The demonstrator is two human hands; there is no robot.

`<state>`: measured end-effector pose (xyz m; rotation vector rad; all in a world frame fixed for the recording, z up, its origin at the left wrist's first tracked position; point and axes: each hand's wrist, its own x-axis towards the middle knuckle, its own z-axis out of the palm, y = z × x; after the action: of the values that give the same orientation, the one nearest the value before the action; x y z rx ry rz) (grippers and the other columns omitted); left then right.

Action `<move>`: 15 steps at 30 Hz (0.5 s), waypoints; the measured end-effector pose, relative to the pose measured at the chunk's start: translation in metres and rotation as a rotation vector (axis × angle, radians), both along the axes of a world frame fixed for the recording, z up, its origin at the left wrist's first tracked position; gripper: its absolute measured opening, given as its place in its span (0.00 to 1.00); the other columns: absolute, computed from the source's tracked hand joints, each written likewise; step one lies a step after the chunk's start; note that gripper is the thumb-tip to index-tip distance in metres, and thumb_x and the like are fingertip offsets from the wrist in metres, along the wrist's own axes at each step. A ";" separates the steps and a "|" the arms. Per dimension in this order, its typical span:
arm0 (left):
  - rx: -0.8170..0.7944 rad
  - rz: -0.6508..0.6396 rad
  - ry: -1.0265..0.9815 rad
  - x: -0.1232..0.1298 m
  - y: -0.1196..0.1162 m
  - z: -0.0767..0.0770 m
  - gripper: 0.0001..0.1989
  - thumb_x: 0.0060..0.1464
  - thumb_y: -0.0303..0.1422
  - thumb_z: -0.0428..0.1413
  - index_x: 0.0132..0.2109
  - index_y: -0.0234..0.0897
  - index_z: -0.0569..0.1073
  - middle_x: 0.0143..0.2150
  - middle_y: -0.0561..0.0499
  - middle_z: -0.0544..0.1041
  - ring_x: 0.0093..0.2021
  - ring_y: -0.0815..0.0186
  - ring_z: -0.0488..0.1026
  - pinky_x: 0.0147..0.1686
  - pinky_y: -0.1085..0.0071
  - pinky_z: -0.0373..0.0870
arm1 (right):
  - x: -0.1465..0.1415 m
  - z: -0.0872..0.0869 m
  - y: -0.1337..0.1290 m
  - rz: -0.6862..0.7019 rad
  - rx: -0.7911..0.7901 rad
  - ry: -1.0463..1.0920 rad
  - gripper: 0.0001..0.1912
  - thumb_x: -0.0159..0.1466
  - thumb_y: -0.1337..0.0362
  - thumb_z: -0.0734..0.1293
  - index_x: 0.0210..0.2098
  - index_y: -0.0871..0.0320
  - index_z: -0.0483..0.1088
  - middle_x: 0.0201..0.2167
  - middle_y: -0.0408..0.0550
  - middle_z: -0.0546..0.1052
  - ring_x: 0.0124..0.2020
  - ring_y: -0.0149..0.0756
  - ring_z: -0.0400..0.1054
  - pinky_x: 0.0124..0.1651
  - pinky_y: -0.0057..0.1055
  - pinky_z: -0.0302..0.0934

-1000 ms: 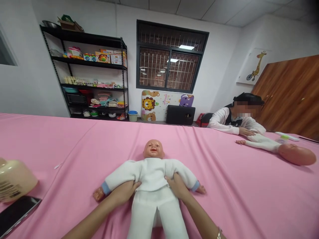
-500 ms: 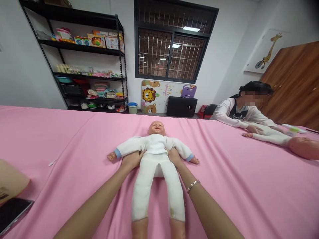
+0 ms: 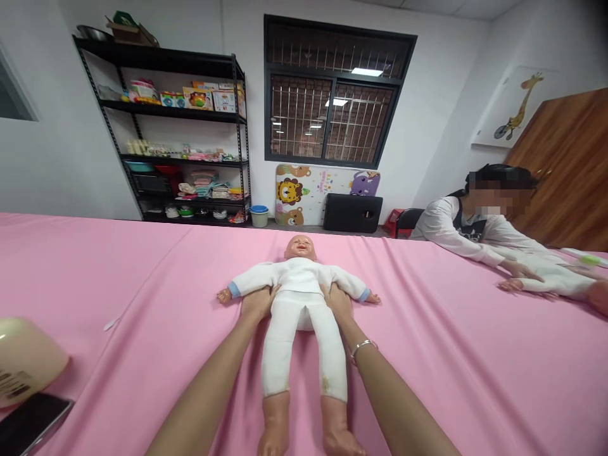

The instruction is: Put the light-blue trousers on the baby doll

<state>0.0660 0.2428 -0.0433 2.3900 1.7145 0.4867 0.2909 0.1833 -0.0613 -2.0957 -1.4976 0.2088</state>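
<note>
A baby doll with a white cloth body and blue cuffs lies on its back on the pink sheet, head away from me, arms spread and bare feet toward me. My left hand grips the doll's waist from the left side. On the opposite side my right hand holds the waist too, with a silver bangle on that wrist. The fingers of both hands are partly hidden beneath the doll's sides.
At lower left lie a cream-coloured bottle and a phone. A cotton swab rests nearby. On the right, a person handles a second doll. A black shelf rack stands at the back.
My view has tilted up and shifted slightly, so the doll's feet now show. Both hands keep hold of the doll's waist. The other person's doll has moved to the right.
</note>
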 end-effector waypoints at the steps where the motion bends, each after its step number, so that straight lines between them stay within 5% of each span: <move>1: 0.010 -0.022 0.007 -0.003 -0.002 -0.001 0.33 0.58 0.52 0.30 0.57 0.35 0.62 0.58 0.39 0.63 0.58 0.50 0.59 0.54 0.57 0.56 | 0.003 0.000 -0.006 0.010 0.017 -0.019 0.28 0.66 0.50 0.47 0.45 0.64 0.66 0.45 0.60 0.71 0.47 0.48 0.64 0.49 0.40 0.55; 6: 0.084 -0.134 0.130 -0.023 -0.015 -0.005 0.28 0.60 0.48 0.32 0.60 0.40 0.57 0.62 0.45 0.58 0.61 0.52 0.53 0.56 0.55 0.51 | 0.017 -0.007 -0.035 0.168 0.075 -0.101 0.23 0.66 0.53 0.49 0.50 0.59 0.64 0.52 0.53 0.67 0.54 0.43 0.58 0.55 0.37 0.50; 15: 0.010 -0.098 0.153 -0.038 -0.056 -0.006 0.32 0.60 0.48 0.31 0.64 0.34 0.51 0.66 0.45 0.49 0.64 0.54 0.44 0.59 0.53 0.44 | 0.001 -0.005 -0.086 0.303 0.045 -0.153 0.22 0.66 0.60 0.50 0.57 0.57 0.60 0.57 0.49 0.62 0.59 0.39 0.53 0.59 0.36 0.46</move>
<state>0.0279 0.1867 -0.0490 2.5633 1.6463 0.3054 0.2921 0.0971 -0.0659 -1.8775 -1.8920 0.1262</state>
